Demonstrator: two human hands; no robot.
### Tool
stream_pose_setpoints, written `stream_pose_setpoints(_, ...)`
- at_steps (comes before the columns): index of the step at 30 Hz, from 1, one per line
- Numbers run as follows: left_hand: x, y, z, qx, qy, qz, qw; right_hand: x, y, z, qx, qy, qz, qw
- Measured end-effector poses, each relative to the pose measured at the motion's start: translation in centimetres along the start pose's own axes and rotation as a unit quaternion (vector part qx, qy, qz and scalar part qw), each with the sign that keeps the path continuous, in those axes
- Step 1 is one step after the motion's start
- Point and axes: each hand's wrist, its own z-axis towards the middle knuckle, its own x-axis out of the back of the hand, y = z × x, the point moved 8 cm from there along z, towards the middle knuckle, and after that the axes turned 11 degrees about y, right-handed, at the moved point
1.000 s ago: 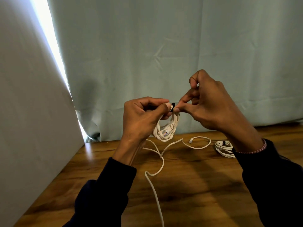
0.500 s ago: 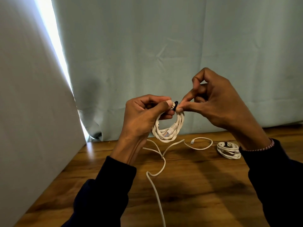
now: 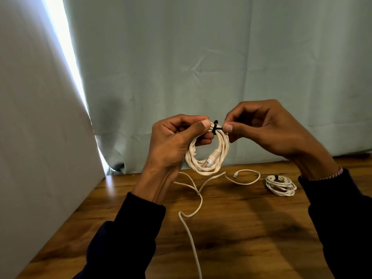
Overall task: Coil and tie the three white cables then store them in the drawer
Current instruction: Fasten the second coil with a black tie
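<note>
A coiled white cable [image 3: 209, 158] with a plug end hangs in the air above the table. My left hand [image 3: 173, 141] grips the top of the coil between thumb and fingers. A thin black tie [image 3: 215, 127] wraps the coil's top, and my right hand [image 3: 261, 129] pinches the tie's free end. A second white cable [image 3: 193, 208] lies loose across the wooden table [image 3: 241, 228], running to the near edge. A third white cable [image 3: 280, 185], coiled and bound with a black tie, rests at the right. No drawer is in view.
A pale green curtain [image 3: 201, 67] hangs right behind the table. A white panel [image 3: 40, 137] stands along the table's left side, with bright light in the gap between them.
My right hand has drawn the black tie's end a little to the right, away from my left thumb. The coil hangs slightly lower and more open to view.
</note>
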Motion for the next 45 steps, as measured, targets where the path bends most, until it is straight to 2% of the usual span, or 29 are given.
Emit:
stream_pose_setpoints(6, -0.1, 0.3, -0.1, -0.022, 0.0, 0.023, 1.0, -1.4, 0.1, -0.2, 0.021, -0.064, -0.027, 0.997)
stream_pose_setpoints(10, -0.1, 0.6, -0.1, -0.047, -0.004, 0.05, 0.998, -1.8, 0.1, -0.3, 0.032, -0.074, -0.051, 0.995)
stream_pose_setpoints(20, 0.0, 1.0, -0.2, -0.089, -0.009, 0.111, 0.99, -2.0, -0.3, -0.2, 0.05, -0.044, -0.148, 0.987)
stream_pose_setpoints(26, 0.1, 0.3, 0.0, -0.039, -0.017, 0.088, 0.995, -1.7, -0.1, -0.2, 0.009, -0.01, -0.178, 0.984)
stream_pose_setpoints(33, 0.4, -0.2, 0.1, 0.012, -0.016, 0.068, 0.998, -1.9, 0.0, -0.1, -0.029, 0.008, -0.144, 0.989)
stream_pose_setpoints(38, 0.3, -0.2, 0.2, 0.028, -0.001, 0.036, 0.999, -1.5, 0.4, 0.1, -0.091, 0.064, -0.031, 0.993)
stream_pose_setpoints(42, 0.5, -0.2, 0.3, 0.024, 0.014, 0.025, 0.999, -2.9, 1.3, -0.7, -0.176, -0.021, 0.024, 0.984)
stream_pose_setpoints(45, 0.8, 0.2, 0.3, 0.007, 0.021, 0.033, 0.999, -2.9, 1.5, -1.0, -0.213, -0.02, 0.09, 0.973)
